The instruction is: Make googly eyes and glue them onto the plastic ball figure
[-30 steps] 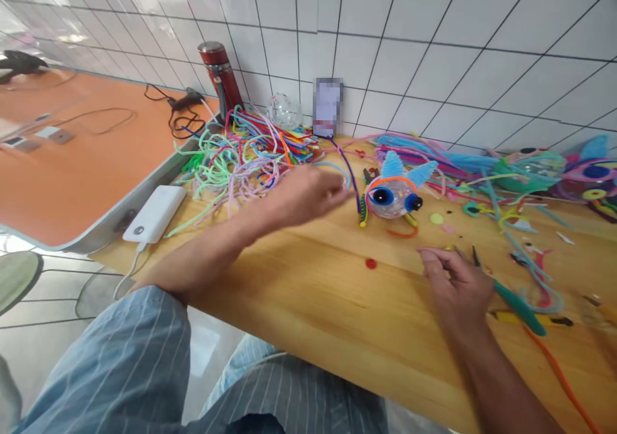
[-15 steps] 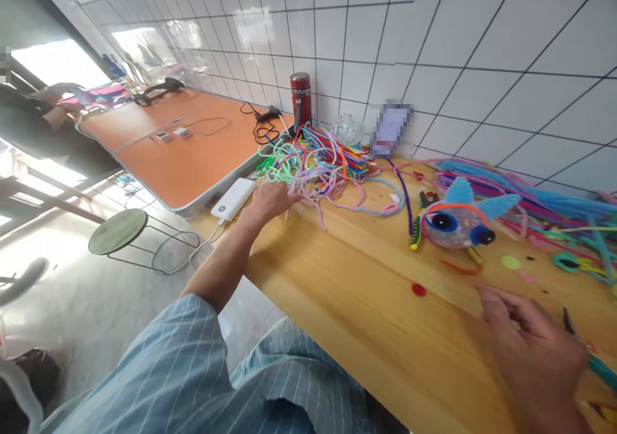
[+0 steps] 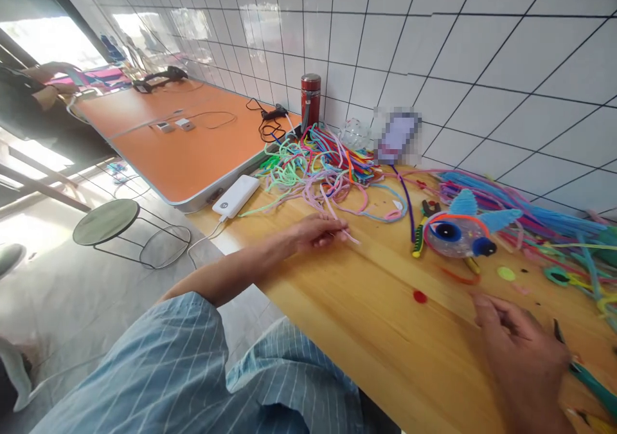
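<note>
My left hand (image 3: 321, 231) pinches a pale pink pipe cleaner (image 3: 330, 202) above the table, in front of a tangled pile of coloured pipe cleaners (image 3: 308, 164). My right hand (image 3: 523, 347) is at the table's right side, fingers curled and closed; whether they hold anything is hidden. Just beyond it sits a clear animal head (image 3: 456, 235) with blue pipe-cleaner ears, big blue eyes and a dark nose. Pliers with teal handles (image 3: 595, 386) lie beside the right hand. A red disc (image 3: 420, 297) lies between my hands.
A white power bank (image 3: 236, 196) with a cable lies at the table's left end. Behind the pile stand a red flask (image 3: 311, 103) and a phone (image 3: 398, 137). More pipe cleaners (image 3: 540, 196) lie along the wall. An orange table (image 3: 193, 144) and a stool (image 3: 106, 220) are to the left.
My left hand has drawn back from the pile, moving right and nearer with a pink pipe cleaner. My right hand has stayed nearly in place, and the view has shifted a little.
</note>
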